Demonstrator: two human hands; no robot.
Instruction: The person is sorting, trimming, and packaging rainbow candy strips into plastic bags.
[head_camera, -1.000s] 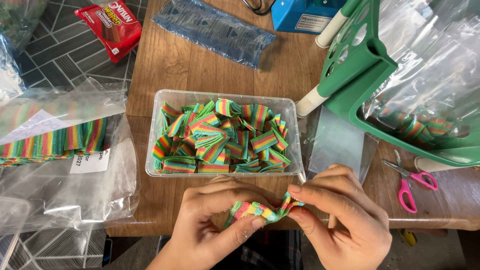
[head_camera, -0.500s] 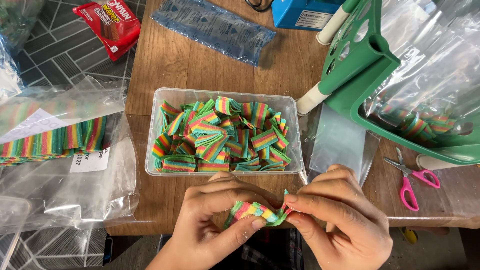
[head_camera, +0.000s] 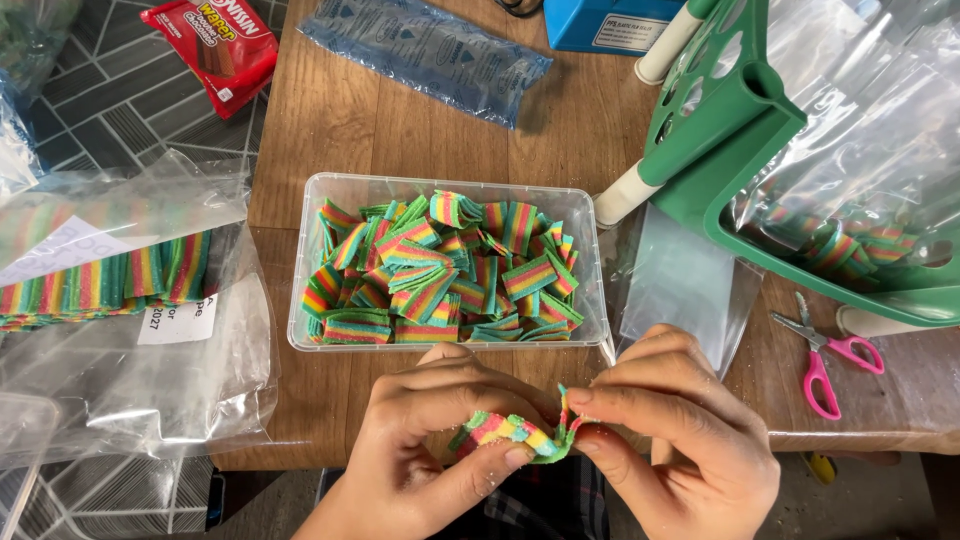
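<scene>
both hands, left hand (head_camera: 420, 440) and right hand (head_camera: 670, 430), pinch a folded rainbow candy strip (head_camera: 515, 432) low center of the frame, fingertips clamped on either end to keep it bunched, just below the clear tub (head_camera: 300, 330) of cut pieces.

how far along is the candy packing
Done: some rainbow strips already sit in a clear bag on the green stand. In hand: both hands, left hand and right hand, pinch one candy strip. Left: the tub looks full, and the big bag holds more.
</scene>
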